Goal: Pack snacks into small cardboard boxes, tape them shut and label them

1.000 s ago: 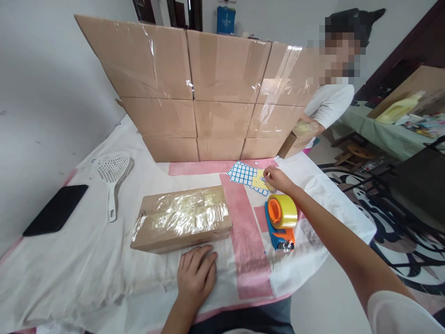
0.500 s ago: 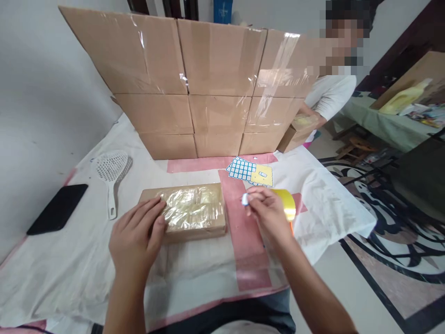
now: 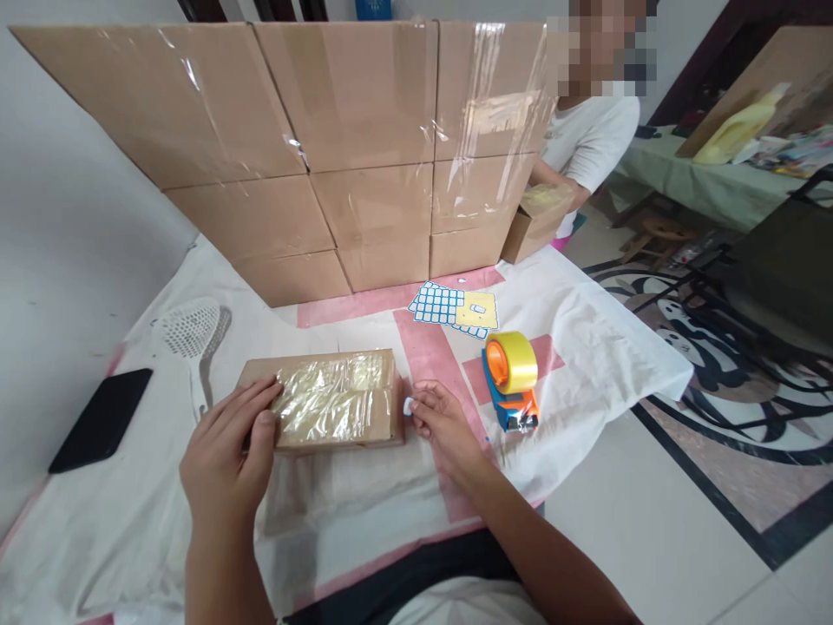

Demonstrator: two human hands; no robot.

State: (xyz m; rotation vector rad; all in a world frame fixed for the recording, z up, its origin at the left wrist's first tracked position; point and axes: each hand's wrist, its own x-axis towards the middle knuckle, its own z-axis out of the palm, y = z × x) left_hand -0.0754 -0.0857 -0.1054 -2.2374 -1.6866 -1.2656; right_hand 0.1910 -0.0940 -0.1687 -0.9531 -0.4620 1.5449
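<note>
A small cardboard box (image 3: 383, 417) with shiny clear tape across its top lies in front of me. My left hand (image 3: 225, 456) rests on its left end, fingers stretched over the top and thumb apart near the front edge. Just off the right end, my right hand (image 3: 437, 421) pinches a small white sticker (image 3: 408, 406) between thumb and forefinger, its face toward the box. Sheets of blue-bordered stickers (image 3: 437, 305) with a yellow part lie beyond the box. A tape dispenser (image 3: 504, 408) with a yellow tape roll (image 3: 521, 360) stands to the right.
Stacked cardboard boxes (image 3: 370, 217) form a wall across the back of the table. A white slotted skimmer (image 3: 188, 330) and a black phone-like slab (image 3: 101, 421) lie at left. Behind the stack's right end, a person (image 3: 595, 143) has their arms by another taped box (image 3: 537, 226).
My right hand has moved left, bringing the sticker from near the tape roll to beside the box's right end. The tape dispenser is now uncovered. My left hand stays on the box.
</note>
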